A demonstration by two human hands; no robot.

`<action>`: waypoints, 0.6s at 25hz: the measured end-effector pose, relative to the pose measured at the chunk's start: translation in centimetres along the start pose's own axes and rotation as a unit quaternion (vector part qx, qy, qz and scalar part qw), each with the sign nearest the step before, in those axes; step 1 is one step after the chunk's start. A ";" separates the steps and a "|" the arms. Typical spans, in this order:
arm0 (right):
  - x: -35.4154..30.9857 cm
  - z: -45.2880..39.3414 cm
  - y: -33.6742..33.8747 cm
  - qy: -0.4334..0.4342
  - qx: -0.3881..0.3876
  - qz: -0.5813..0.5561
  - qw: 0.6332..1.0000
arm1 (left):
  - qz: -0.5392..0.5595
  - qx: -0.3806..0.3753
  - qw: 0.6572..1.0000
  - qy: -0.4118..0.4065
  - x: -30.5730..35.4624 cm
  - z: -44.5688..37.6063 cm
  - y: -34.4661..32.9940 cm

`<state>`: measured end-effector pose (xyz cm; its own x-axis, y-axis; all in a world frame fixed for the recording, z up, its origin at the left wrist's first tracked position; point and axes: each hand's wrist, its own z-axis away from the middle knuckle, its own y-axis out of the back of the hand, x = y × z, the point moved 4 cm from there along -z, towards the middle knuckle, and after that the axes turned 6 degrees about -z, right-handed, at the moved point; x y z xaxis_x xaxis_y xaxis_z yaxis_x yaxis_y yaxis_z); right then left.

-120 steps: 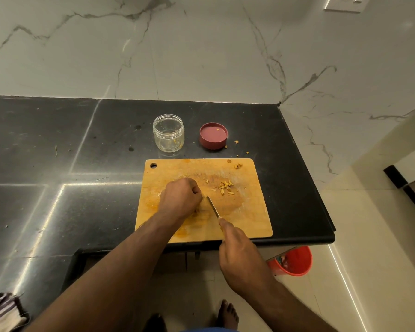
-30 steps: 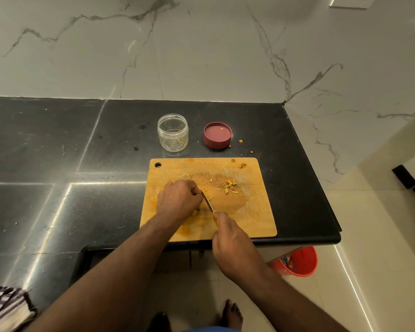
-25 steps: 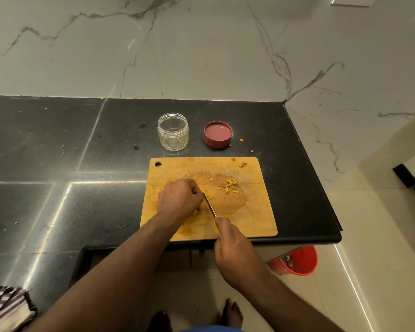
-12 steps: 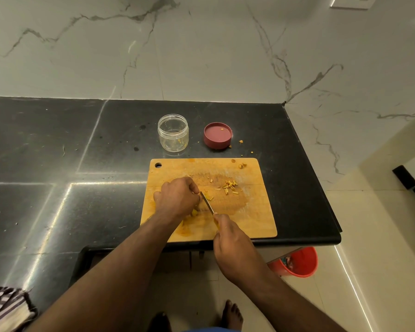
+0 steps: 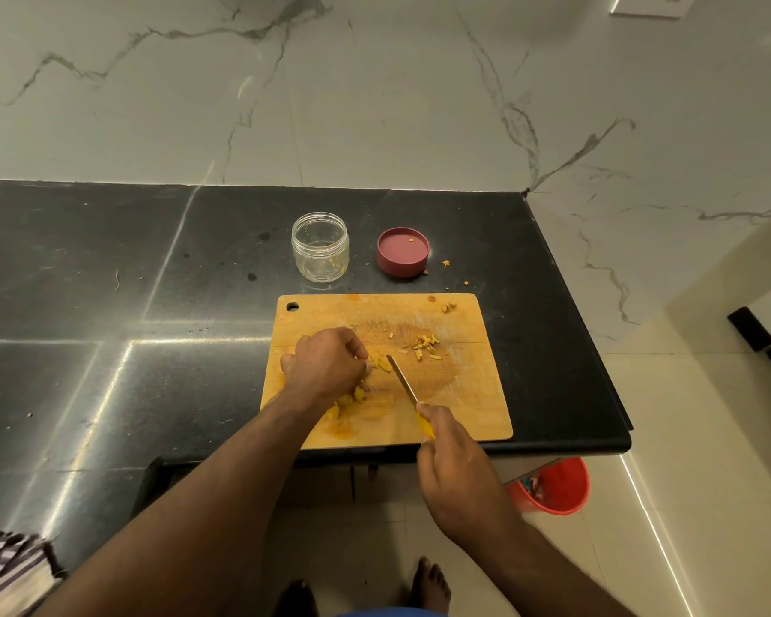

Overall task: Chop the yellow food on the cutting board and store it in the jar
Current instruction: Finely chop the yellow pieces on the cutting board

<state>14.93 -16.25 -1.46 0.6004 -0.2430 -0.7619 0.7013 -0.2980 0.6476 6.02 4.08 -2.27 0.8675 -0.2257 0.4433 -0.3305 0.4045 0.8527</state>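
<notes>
Black stone counter [image 5: 108, 269] runs under a white marbled wall [image 5: 375, 91], and a wooden cutting board [image 5: 477, 403] lies at its near right corner. On the board, the yellow food [image 5: 347, 400] sits at about 8 o'clock from the board's middle, partly hidden beneath the left hand [image 5: 326, 365]. That hand's fingers are curled down over the food, holding it against the wood. Just right of the knuckles lies a small row of cut strips [image 5: 383, 362], and the tip of the knife [image 5: 402, 379] meets them. The blade slants from 11 o'clock down to 5 o'clock, where the right hand [image 5: 457, 474] wraps its fingers round the yellow handle, forefinger forward near the blade's base. More chopped pieces [image 5: 424, 345] are scattered at 1 o'clock from the board's middle, with a few bits at the far right corner. Beyond the board's far edge, at 12 o'clock, stands the clear jar [image 5: 320, 246], upright and uncapped, with a few yellow bits inside. Its dark red lid [image 5: 403, 251] lies just right of it, hollow side up, with crumbs near it on the counter. At 4 o'clock, on the pale floor below the counter, stands a red bucket [image 5: 553, 485]. A striped cloth [image 5: 5, 567] shows at 8 o'clock, at the picture's lower left corner. Bare toes [image 5: 430, 585] show at 6 o'clock.
</notes>
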 end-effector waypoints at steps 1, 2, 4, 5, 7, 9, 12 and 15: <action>0.0 -0.3 0.1 -0.004 0.001 0.000 1.000 | 0.024 -0.005 1.000 -0.008 -0.2 0.0 0.1; 0.0 -0.5 0.1 -0.006 -0.002 0.000 1.000 | 0.056 -0.007 0.998 -0.013 -0.5 -0.1 0.2; -0.2 -0.8 -0.4 0.006 -0.016 0.006 1.000 | 0.103 0.012 0.994 -0.014 -1.3 -0.1 0.9; -0.3 -0.9 -0.9 0.019 -0.026 0.016 0.999 | 0.113 0.026 0.993 -0.012 -1.7 -0.1 1.3; -0.1 -1.0 -1.7 0.035 -0.045 0.031 0.998 | 0.123 0.046 0.991 -0.009 -2.6 0.0 1.8; 0.5 -0.9 -1.8 0.030 -0.049 0.036 0.998 | 0.129 0.053 0.990 -0.004 -3.3 0.1 2.0; 1.9 -0.6 -0.6 -0.007 -0.016 0.041 0.999 | 0.146 0.067 0.987 0.004 -4.2 0.3 1.9; 2.2 -0.5 -0.2 -0.030 0.002 0.024 0.999 | 0.145 0.080 0.986 0.005 -4.7 0.5 1.9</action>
<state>16.34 -16.22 -3.22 0.6094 -0.3119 -0.7289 0.6704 -0.2882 0.6838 1.12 5.44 -2.64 0.7316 -0.1125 0.6724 -0.6187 0.3047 0.7241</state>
